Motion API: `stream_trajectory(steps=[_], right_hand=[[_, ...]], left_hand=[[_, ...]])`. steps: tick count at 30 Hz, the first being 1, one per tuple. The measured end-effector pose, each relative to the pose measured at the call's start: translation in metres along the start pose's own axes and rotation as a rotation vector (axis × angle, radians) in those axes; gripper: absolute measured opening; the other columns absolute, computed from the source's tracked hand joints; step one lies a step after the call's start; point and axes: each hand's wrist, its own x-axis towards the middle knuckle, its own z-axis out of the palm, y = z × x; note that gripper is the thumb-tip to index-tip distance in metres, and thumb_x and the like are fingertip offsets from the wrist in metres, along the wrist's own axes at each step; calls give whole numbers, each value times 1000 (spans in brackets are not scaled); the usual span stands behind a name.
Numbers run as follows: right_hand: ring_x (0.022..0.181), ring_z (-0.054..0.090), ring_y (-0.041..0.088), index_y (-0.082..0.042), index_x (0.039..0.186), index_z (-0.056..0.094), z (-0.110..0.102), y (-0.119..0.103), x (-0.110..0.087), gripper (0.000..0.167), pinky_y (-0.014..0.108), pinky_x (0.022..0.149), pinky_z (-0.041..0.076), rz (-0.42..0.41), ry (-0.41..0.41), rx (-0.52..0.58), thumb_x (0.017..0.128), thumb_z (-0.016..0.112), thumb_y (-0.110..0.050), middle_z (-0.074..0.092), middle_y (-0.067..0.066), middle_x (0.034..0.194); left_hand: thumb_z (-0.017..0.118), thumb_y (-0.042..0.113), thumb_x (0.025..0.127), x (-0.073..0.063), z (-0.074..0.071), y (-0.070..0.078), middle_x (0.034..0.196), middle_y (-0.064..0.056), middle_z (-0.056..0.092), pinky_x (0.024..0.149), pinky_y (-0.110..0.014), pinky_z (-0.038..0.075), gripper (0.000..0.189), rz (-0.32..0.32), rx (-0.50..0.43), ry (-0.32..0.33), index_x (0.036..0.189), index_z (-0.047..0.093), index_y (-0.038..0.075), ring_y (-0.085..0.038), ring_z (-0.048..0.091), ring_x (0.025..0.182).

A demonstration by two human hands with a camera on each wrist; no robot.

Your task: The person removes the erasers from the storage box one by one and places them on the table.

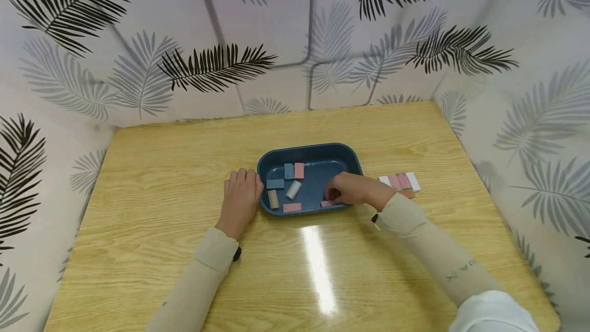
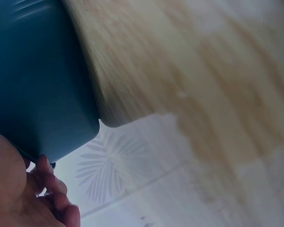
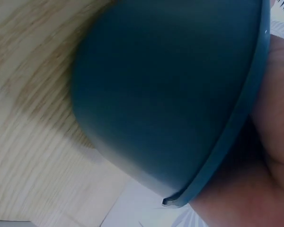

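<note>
A dark blue oval-cornered tub (image 1: 318, 151) stands on the wooden table. My left hand (image 1: 240, 196) grips its left rim; in the left wrist view the thumb and fingers (image 2: 56, 187) meet at the tub's edge. My right hand (image 1: 350, 188) reaches over the right side into the tub, its curled fingers pinching a small pink block (image 1: 327, 203) near the front wall. The tub's wall hides those fingertips in the right wrist view. Left of them lie another pink block (image 1: 292, 207), a whitish block (image 1: 293, 189), a beige block (image 1: 273, 199) and a blue block (image 1: 275, 184).
At the tub's back left, a second blue block (image 1: 289, 170) stands beside a pink one (image 1: 299, 170). Right of the tub, a row of white and pink blocks (image 1: 404, 181) lies on the table (image 1: 161, 209), an orange one partly showing. Leaf-patterned cloth (image 1: 272, 86) rises behind the table.
</note>
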Motion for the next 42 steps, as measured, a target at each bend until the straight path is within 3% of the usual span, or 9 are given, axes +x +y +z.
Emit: stream_trajectory(steps=[11,22,27,34,42], right_hand=[[71,55,5,-8,88,67,0,4,5,6,24,68,47,1,-19,-11,86,66,-14,62,-4,80],[73,53,9,-10,96,65,2,9,-2,17,25,68,46,17,152,-16,83,66,-20,59,-6,84],[80,56,14,-11,98,64,-9,7,-18,19,28,73,47,15,268,42,81,65,-20,59,-5,89],[82,58,14,-14,99,63,-28,8,-50,19,34,74,48,59,365,75,83,66,-22,60,-5,90],[81,58,14,-14,97,65,-33,26,-92,34,36,75,47,231,531,75,84,62,-46,61,-5,88]], left_hand=[[33,23,99,0,-2,0,77,-9,41,62,-37,28,29,0,-14,-8,86,49,3,-27,37,72],[34,23,99,0,0,1,78,-9,41,62,-37,28,28,-2,-15,-14,86,49,3,-27,37,73],[33,23,99,0,0,0,78,-9,41,62,-37,28,28,-1,-14,-15,86,49,3,-27,37,73],[34,23,99,1,-1,1,78,-8,42,63,-37,29,28,-19,-23,-30,86,49,4,-27,38,74],[36,23,99,1,-1,0,79,-8,41,63,-37,28,26,-23,-25,-41,88,49,4,-27,37,74]])
